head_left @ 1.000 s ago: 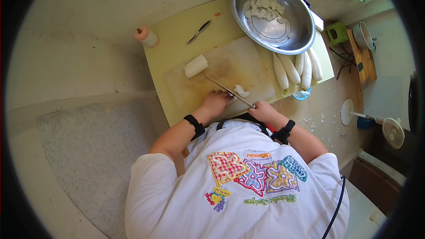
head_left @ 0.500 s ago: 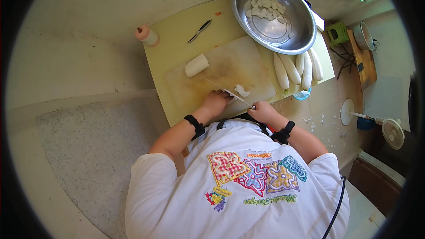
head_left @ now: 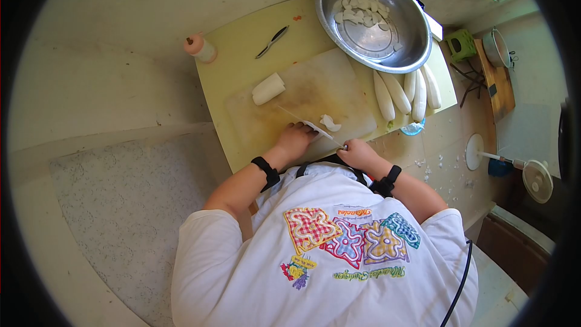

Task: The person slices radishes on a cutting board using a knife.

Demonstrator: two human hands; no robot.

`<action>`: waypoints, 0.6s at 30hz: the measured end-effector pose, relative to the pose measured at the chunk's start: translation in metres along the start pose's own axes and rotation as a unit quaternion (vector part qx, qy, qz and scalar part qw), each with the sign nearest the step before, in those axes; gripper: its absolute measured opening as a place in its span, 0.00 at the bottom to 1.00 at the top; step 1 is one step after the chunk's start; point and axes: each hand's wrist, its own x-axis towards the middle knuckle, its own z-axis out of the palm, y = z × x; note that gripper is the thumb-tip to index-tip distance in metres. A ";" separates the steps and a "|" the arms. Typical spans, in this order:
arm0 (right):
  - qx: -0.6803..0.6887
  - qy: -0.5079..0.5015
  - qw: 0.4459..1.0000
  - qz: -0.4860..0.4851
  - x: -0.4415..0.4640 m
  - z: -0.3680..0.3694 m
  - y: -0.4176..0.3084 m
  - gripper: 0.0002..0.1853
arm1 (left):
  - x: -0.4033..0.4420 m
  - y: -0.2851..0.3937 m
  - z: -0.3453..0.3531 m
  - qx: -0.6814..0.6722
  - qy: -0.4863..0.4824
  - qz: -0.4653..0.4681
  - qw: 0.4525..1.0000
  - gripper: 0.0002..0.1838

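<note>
My right hand [head_left: 357, 154] is closed round the handle of a kitchen knife [head_left: 325, 134]. The blade slants up and left across the cutting board [head_left: 324, 88], close by the fingers of my left hand [head_left: 295, 140]. Those fingers are curled down on a white radish piece, which the hand and blade mostly hide. Just beyond the blade lie a few white radish slices [head_left: 330, 123]. Farther back on the board rests a cut length of white radish [head_left: 268, 89], seemingly split lengthwise.
A large steel basin [head_left: 375, 54] with radish slices stands at the back right. Several peeled whole radishes [head_left: 396, 94] lie beside it. A peeler-like tool [head_left: 273, 42] and a pink-capped bottle [head_left: 201, 48] are on the yellow table [head_left: 239, 30]. A fan [head_left: 537, 181] stands right.
Very little differs. The knife and my right hand have shifted very slightly; my left hand stays in place by the blade.
</note>
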 end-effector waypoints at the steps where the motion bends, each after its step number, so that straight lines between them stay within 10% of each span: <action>1: 0.000 -0.002 1.000 0.000 0.001 0.000 0.000 0.21 | 0.000 0.000 0.000 -0.001 -0.002 -0.002 1.000 0.25; 18: -0.019 -0.046 0.998 0.035 0.006 -0.012 -0.013 0.22 | 0.001 0.001 -0.003 -0.031 -0.012 -0.021 0.999 0.24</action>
